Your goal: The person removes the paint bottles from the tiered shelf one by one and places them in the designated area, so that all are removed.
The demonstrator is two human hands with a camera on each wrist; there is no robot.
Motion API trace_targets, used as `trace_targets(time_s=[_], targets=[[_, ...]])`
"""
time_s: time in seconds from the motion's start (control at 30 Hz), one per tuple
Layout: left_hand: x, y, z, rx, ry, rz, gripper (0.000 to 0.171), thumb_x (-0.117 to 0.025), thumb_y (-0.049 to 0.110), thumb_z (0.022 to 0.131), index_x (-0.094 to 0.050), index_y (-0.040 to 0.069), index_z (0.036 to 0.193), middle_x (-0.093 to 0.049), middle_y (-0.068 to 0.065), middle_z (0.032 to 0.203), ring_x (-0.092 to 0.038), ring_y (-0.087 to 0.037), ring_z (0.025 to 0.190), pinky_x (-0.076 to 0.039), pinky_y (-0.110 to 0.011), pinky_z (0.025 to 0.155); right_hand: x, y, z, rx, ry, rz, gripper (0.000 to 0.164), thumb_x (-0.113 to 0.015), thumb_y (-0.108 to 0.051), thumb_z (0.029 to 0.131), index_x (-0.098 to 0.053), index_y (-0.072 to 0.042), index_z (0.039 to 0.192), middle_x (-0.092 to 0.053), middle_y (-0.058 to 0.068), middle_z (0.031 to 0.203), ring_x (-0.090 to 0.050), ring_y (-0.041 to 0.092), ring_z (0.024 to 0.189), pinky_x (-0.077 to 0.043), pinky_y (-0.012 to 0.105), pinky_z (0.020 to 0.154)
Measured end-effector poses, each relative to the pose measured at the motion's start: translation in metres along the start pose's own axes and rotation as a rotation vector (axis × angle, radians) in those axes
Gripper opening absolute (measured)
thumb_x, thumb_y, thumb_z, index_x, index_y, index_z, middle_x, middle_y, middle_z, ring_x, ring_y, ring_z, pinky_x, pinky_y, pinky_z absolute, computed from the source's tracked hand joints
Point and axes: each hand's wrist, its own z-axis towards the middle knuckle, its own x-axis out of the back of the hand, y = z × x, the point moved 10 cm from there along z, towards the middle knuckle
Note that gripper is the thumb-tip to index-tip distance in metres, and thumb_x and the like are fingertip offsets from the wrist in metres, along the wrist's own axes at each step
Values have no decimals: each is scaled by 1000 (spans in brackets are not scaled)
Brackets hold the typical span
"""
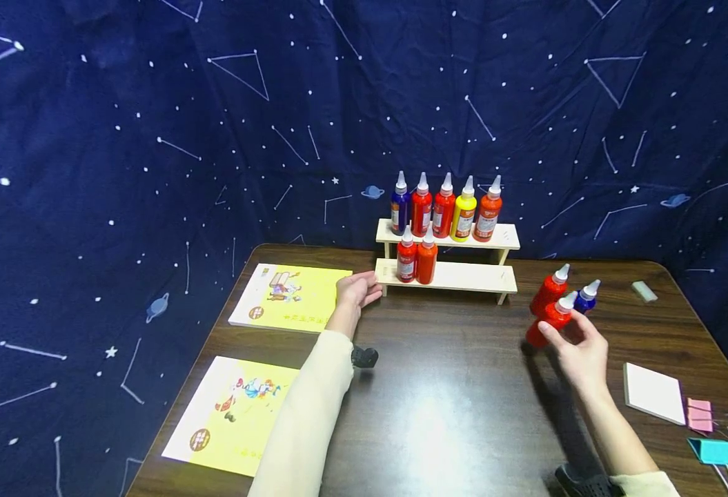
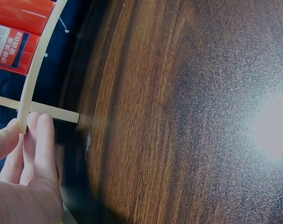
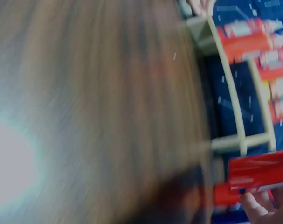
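My left hand [image 1: 357, 290] pinches the left end of the lower board of a two-step wooden rack [image 1: 472, 276], thumb on one side and fingers on the other in the left wrist view. In my right hand [image 1: 584, 352] is a red paint bottle [image 1: 550, 324] with a white nozzle, tilted and raised off the table. Just behind it stand another red bottle [image 1: 548, 293] and a blue bottle [image 1: 586, 297]. Two bottles, one red [image 1: 406, 261] and one orange-red [image 1: 427, 262], occupy the lower step's left part. The upper step carries several bottles, including a yellow one [image 1: 464, 214].
Two yellow picture books [image 1: 301, 297] [image 1: 246, 407] lie at the left. Along the right side are an eraser [image 1: 644, 291], a white notepad [image 1: 653, 393], a pink binder clip [image 1: 700, 414] and a teal binder clip [image 1: 717, 451]. A dark starry cloth [image 1: 364, 103] hangs behind the table.
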Motion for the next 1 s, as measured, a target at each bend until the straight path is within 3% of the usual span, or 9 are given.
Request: trace_targets(time_s=[0.23, 0.43, 0.7, 0.83, 1.0], targets=[[-1, -2, 2, 7, -5, -4, 26, -63, -3, 88, -67, -3, 113, -70, -13, 93, -70, -24, 85, -60, -33, 76, 55, 38, 4, -144, 123, -58, 49, -79, -13, 79, -61, 2, 122, -52, -31, 79, -53, -15, 71, -43, 0, 62], [0, -1, 2, 3, 2, -9, 26, -63, -3, 88, -67, -3, 113, -69, -11, 91, -70, -21, 78, -60, -33, 75, 67, 62, 16, -266, 153, 33, 52, -79, -14, 78, -60, -6, 126, -54, -27, 83, -53, -11, 76, -44, -1, 65], [0, -2, 4, 9, -1, -7, 25, -64, -3, 87, -68, -3, 112, -69, -11, 92, -68, -17, 72, -61, -32, 73, 68, 63, 23, -180, 178, 1, 51, -80, -11, 77, -61, 0, 122, -53, -28, 80, -53, -10, 75, -42, 0, 64], [-1, -2, 5, 9, -4, -13, 26, -63, -3, 88, -67, -3, 113, -69, -10, 90, -68, -16, 69, -61, -30, 70, 69, 65, 25, -182, 180, 8, 47, -80, -11, 77, -62, -3, 120, -54, -28, 79, -53, -9, 74, -42, 0, 64], [0, -2, 4, 7, 0, -18, 26, -64, -3, 87, -67, -3, 113, -69, -13, 93, -67, -14, 65, -61, -29, 67, 67, 69, 26, -208, 153, 17, 55, -80, -10, 77, -59, -1, 126, -54, -26, 82, -53, -9, 75, -43, -1, 64]])
